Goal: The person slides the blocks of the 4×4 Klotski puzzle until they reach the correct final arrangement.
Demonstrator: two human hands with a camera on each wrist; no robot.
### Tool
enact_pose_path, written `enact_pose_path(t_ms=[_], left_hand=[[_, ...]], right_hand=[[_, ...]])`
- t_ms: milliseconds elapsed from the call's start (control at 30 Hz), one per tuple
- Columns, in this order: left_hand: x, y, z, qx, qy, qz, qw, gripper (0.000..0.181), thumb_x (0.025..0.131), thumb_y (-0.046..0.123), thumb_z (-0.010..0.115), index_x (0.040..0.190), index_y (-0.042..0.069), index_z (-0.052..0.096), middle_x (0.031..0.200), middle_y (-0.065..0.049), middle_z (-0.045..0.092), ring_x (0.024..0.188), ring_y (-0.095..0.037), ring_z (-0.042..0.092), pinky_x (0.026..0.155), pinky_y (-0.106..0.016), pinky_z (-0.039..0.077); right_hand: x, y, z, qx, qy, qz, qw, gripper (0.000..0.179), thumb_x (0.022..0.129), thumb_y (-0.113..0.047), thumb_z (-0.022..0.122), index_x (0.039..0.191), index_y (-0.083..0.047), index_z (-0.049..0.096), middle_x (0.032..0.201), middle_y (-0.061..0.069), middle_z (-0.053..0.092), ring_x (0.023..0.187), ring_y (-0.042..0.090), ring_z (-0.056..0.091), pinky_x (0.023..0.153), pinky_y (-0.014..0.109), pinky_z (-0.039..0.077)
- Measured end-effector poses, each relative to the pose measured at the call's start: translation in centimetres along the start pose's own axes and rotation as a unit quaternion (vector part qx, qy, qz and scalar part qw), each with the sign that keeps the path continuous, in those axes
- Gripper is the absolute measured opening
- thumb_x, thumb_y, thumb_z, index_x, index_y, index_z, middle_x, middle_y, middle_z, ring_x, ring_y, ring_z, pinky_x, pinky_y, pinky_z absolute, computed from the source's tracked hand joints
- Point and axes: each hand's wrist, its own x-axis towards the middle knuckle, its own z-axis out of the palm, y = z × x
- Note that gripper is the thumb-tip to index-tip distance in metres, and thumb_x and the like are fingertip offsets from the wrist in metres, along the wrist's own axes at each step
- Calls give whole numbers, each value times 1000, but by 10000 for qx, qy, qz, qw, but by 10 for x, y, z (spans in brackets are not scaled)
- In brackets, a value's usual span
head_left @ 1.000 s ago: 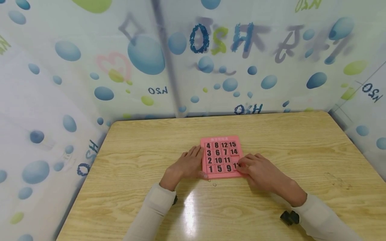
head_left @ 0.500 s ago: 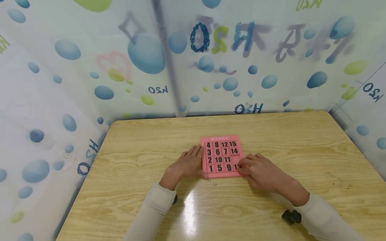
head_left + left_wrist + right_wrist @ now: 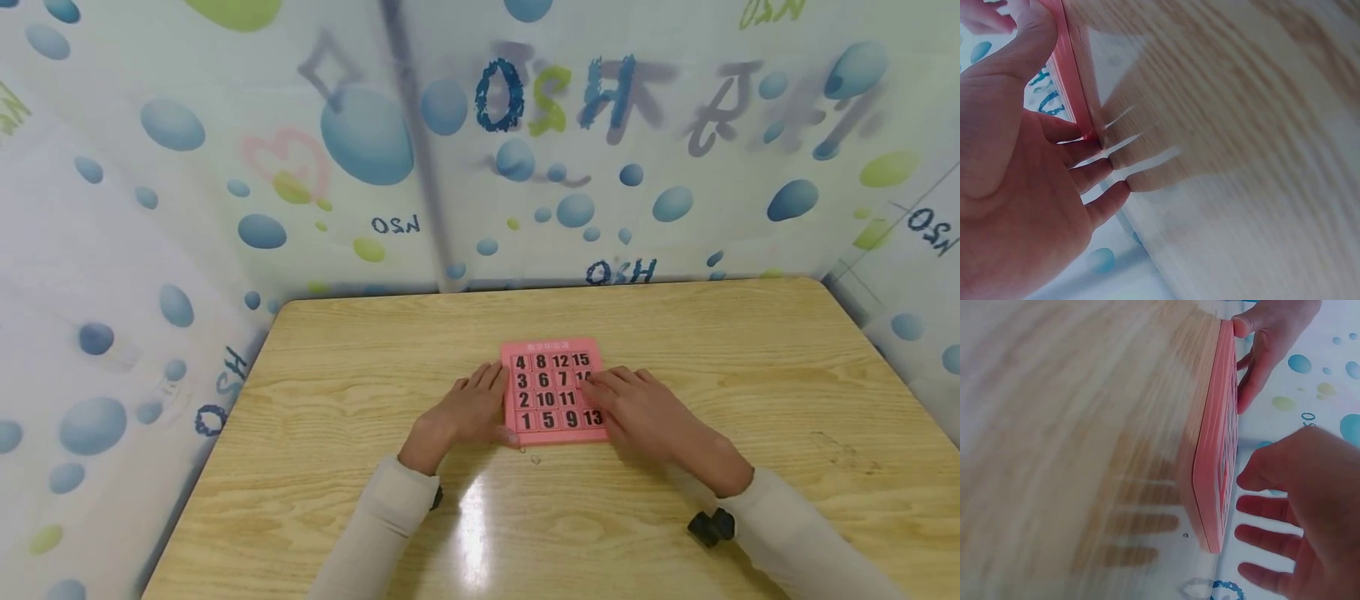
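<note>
A pink number slide puzzle (image 3: pixel 553 436) lies flat on the table, its tiles bearing black numerals. My left hand (image 3: pixel 467 410) rests along the puzzle's left side, thumb at the near left corner. In the left wrist view its fingers are nearly straight, with tips beside the pink edge (image 3: pixel 1072 69). My right hand (image 3: pixel 648 421) reaches over the right side, fingertips at the tile marked 14 (image 3: pixel 581 377), which they partly cover. Below that tile is a gap, and the 13 tile (image 3: pixel 593 418) sits in the near right corner. The right wrist view shows relaxed, spread fingers (image 3: pixel 1266 540).
The light wooden table (image 3: pixel 360 358) stands against a wall covering (image 3: pixel 480 192) printed with blue and green drops. Small marks (image 3: pixel 536 459) show on the tabletop just in front of the puzzle. A black wrist device (image 3: pixel 711 527) sits under the right sleeve.
My right hand has moved from the 13 tile up to the 14 tile, leaving 13 fully visible. The left hand stays in place.
</note>
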Motion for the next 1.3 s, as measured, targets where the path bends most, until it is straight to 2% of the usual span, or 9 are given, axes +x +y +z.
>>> enact_pose_path(t_ms=[167, 467, 1300], left_hand=[[0, 0, 0, 17, 27, 38, 10000, 114, 84, 60, 68, 160, 7, 1, 167, -12, 3, 154, -30, 4, 122, -51, 18], [0, -1, 1, 90, 84, 28, 9999, 115, 83, 62, 67, 160, 8, 0, 167, -11, 2, 154, -30, 4, 121, -51, 19], [1, 0, 1, 1, 34, -42, 10000, 116, 83, 60, 70, 160, 7, 1, 167, -11, 3, 154, -29, 4, 122, -51, 19]], right_hand=[[9, -1, 4, -264, -82, 229, 9994, 45, 98, -28, 60, 139, -10, 58, 137, 11, 57, 126, 33, 52, 101, 56, 44], [14, -2, 10, -314, -132, 318, 9989, 44, 100, -36, 57, 134, -9, 63, 137, 11, 57, 125, 34, 52, 101, 56, 44], [7, -8, 13, -280, 16, 270, 9992, 39, 98, -34, 60, 128, -9, 68, 130, 10, 61, 119, 32, 56, 98, 55, 47]])
